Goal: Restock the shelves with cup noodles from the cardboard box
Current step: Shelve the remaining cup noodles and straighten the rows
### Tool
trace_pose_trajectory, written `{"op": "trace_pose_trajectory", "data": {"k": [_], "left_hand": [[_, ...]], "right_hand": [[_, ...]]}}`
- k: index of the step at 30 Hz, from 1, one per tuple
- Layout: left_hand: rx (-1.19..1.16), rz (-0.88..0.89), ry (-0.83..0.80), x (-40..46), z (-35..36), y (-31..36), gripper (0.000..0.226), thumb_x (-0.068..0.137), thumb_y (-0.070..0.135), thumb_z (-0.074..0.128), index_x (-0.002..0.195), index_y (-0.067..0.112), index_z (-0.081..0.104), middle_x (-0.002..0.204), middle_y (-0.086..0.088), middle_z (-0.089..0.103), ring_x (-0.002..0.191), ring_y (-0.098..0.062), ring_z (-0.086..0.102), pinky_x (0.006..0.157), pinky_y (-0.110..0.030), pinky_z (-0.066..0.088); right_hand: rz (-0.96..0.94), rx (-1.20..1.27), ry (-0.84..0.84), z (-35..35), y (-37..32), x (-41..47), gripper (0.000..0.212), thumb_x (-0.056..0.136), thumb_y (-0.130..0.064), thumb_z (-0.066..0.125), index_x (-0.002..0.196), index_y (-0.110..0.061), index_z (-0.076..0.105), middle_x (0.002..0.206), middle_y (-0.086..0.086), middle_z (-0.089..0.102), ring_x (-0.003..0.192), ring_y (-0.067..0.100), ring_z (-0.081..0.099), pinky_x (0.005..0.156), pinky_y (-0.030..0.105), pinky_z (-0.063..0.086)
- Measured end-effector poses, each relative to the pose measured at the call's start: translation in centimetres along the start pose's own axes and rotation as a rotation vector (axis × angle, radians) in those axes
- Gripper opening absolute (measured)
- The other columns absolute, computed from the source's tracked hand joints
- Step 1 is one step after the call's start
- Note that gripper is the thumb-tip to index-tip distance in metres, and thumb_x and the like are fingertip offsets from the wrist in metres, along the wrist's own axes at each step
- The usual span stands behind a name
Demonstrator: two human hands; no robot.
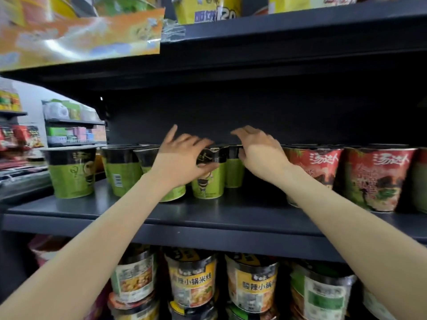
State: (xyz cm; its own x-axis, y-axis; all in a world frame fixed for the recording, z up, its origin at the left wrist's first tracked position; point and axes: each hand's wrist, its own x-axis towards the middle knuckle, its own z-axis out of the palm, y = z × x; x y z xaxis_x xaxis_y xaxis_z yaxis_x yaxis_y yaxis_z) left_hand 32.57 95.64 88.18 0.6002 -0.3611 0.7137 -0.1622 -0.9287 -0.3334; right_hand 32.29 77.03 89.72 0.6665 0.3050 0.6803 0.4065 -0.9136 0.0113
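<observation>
Several green-and-black cup noodles stand on the dark middle shelf (208, 218). My left hand (182, 158) holds the front centre green cup (209, 181), thumb under its black band and fingers over the rim. My right hand (258, 151) reaches over the green cup behind it (234, 172), its fingers curved above the rim; whether they touch the cup is unclear. More green cups stand to the left, one at the shelf's left end (71, 172). The cardboard box is out of view.
Red cup noodles (379, 179) fill the right of the same shelf. Bigger noodle tubs (191, 280) crowd the shelf below. The upper shelf carries yellow and orange packs (78, 33). Other store racks (74, 125) show at the far left.
</observation>
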Motion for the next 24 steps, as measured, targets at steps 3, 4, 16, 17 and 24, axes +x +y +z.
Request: {"op": "trace_pose_trajectory", "data": {"k": [3, 4, 16, 17, 24], "left_hand": [[0.020, 0.021, -0.083, 0.5, 0.8, -1.2, 0.057, 0.090, 0.063, 0.034, 0.141, 0.037, 0.031, 0.139, 0.007, 0.045, 0.127, -0.020, 0.044, 0.106, -0.035, 0.028], [0.019, 0.036, -0.081, 0.5, 0.8, -1.6, 0.056, 0.091, 0.062, 0.032, 0.141, 0.039, 0.028, 0.140, 0.008, 0.043, 0.127, -0.020, 0.043, 0.103, -0.034, 0.030], [-0.014, 0.140, -0.028, 0.5, 1.3, -5.1, 0.055, 0.091, 0.062, 0.023, 0.143, 0.045, 0.021, 0.141, 0.014, 0.041, 0.126, -0.015, 0.042, 0.101, -0.033, 0.030], [-0.013, 0.139, -0.028, 0.6, 1.3, -4.9, 0.054, 0.091, 0.062, 0.023, 0.143, 0.045, 0.021, 0.141, 0.014, 0.040, 0.127, -0.015, 0.041, 0.101, -0.033, 0.030], [-0.024, 0.123, -0.006, 0.5, 1.5, -4.3, 0.055, 0.091, 0.063, 0.026, 0.142, 0.044, 0.024, 0.139, 0.014, 0.043, 0.124, -0.015, 0.042, 0.099, -0.032, 0.030]], "right_hand": [[0.071, -0.100, -0.044, 1.3, -0.1, 2.8, 0.051, 0.091, -0.006, 0.052, 0.139, -0.016, 0.040, 0.134, 0.007, 0.048, 0.121, 0.030, 0.049, 0.090, 0.038, 0.044], [0.070, -0.125, -0.058, 1.9, 0.0, 3.6, 0.049, 0.091, -0.006, 0.052, 0.138, -0.015, 0.041, 0.134, 0.008, 0.049, 0.120, 0.030, 0.050, 0.089, 0.038, 0.045], [0.098, -0.278, -0.053, 4.4, 0.9, 6.7, 0.028, 0.093, -0.017, 0.057, 0.119, -0.025, 0.064, 0.116, 0.007, 0.063, 0.107, 0.030, 0.060, 0.073, 0.031, 0.042], [0.094, -0.316, -0.035, 4.3, 0.8, 6.8, 0.025, 0.092, -0.017, 0.057, 0.115, -0.022, 0.066, 0.113, 0.007, 0.064, 0.105, 0.029, 0.060, 0.071, 0.030, 0.039], [0.111, -0.359, -0.042, 2.5, 1.2, 6.3, 0.035, 0.088, 0.001, 0.052, 0.118, -0.015, 0.058, 0.114, 0.010, 0.061, 0.104, 0.033, 0.059, 0.071, 0.031, 0.037]]}}
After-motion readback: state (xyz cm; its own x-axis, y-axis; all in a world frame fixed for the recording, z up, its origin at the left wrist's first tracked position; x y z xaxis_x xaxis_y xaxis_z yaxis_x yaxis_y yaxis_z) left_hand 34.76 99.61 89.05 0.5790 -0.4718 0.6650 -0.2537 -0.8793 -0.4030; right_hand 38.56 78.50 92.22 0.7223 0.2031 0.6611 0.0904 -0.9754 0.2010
